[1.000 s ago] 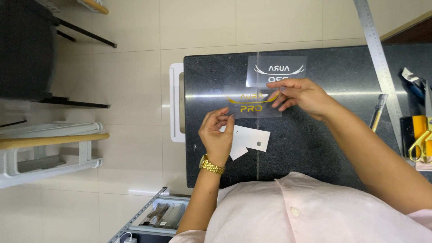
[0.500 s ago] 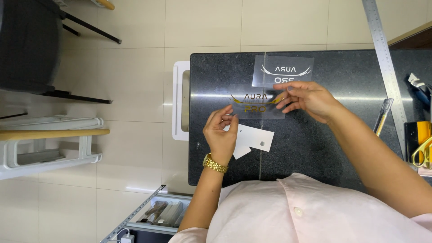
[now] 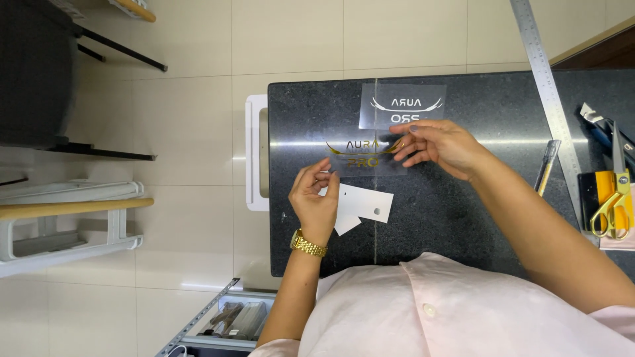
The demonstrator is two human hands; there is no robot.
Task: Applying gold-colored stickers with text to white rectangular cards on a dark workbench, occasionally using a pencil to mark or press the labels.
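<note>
Pale pink cloth, the person's shirt (image 3: 423,311), fills the near edge at 6 o'clock. Just beyond it the left hand (image 3: 316,201), a gold watch (image 3: 308,244) on its wrist, rests on the dark stone bench (image 3: 463,218) with thumb and fingertips pinched on the lower left corner of a clear film (image 3: 362,153) that carries gold lettering. A white card (image 3: 360,203) with a small punched hole lies touching that hand at its 3 o'clock. The right hand (image 3: 440,142) (fingers loosely curled) nips the film's right edge, so the film lies stretched between both hands near the bench's middle. A second clear film with white lettering (image 3: 402,106) lies at 12 o'clock, just past the first. Toward 3 o'clock lie a craft knife (image 3: 546,168), a long steel ruler (image 3: 546,92) and yellow-handled scissors (image 3: 612,198).
</note>
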